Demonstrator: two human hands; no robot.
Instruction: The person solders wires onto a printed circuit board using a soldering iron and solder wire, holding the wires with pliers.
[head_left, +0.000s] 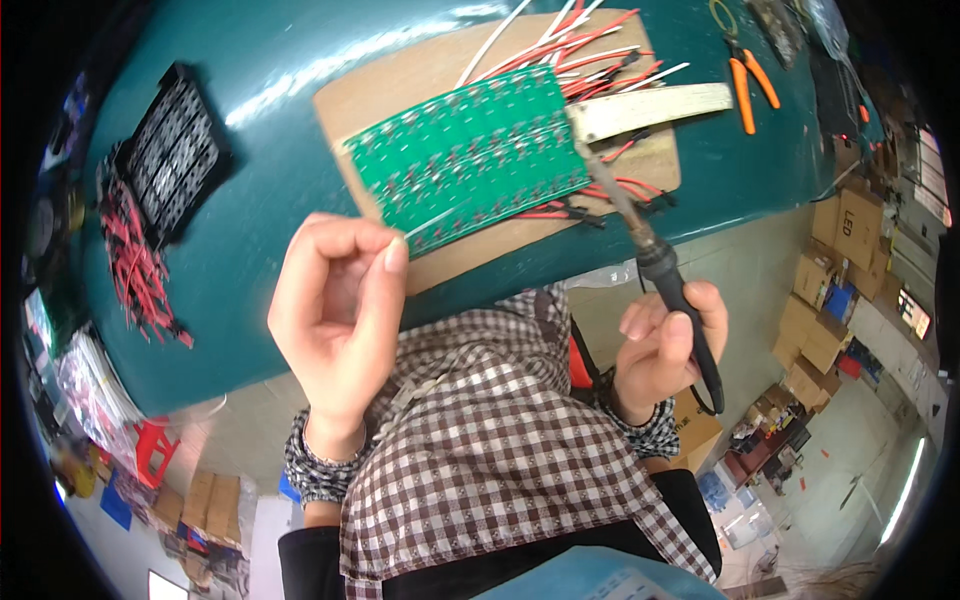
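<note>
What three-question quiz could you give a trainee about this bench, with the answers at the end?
1. True or false: the brown sheet covers the green circuit board.
2. Multiple choice: which hand holds the soldering iron? A) the left; B) the right.
3. Fill in the blank: the pliers-like tool has ___ handles.

Key: 1. False; the circuit board lies on top. 2. B, the right hand. 3. Orange.
</note>
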